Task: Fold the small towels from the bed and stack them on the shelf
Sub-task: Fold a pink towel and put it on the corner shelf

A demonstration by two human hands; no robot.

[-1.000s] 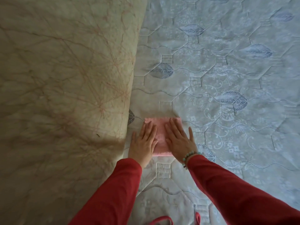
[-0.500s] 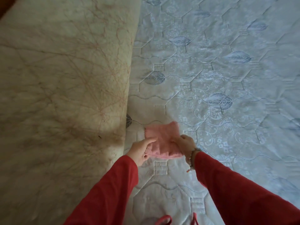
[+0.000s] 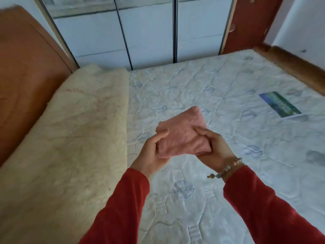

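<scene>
Left hand (image 3: 152, 150) pinching near-left edge of folded pink towel (image 3: 182, 136), raised above mattress (image 3: 228, 191); right hand (image 3: 213, 147) clamping right side. Best kept level, layers pressed together, for carrying to shelf, not in sight.

Lighting: soft, even daylight, moderately bright; source not visible. Quilted white mattress (image 3: 228, 88) reads pale and slightly washed out at far right. Shadows: faint, diffuse. Glare: dull reflections across the pale glossy sliding wardrobe doors (image 3: 149, 32). Sharpness: general softness, fine texture smeared; cream fleece blanket (image 3: 70, 129) lacks detail. Distortion: wide-angle bending at edges, wardrobe door frames lean inward, brown wooden headboard (image 3: 22, 71) curves and blurs.
</scene>
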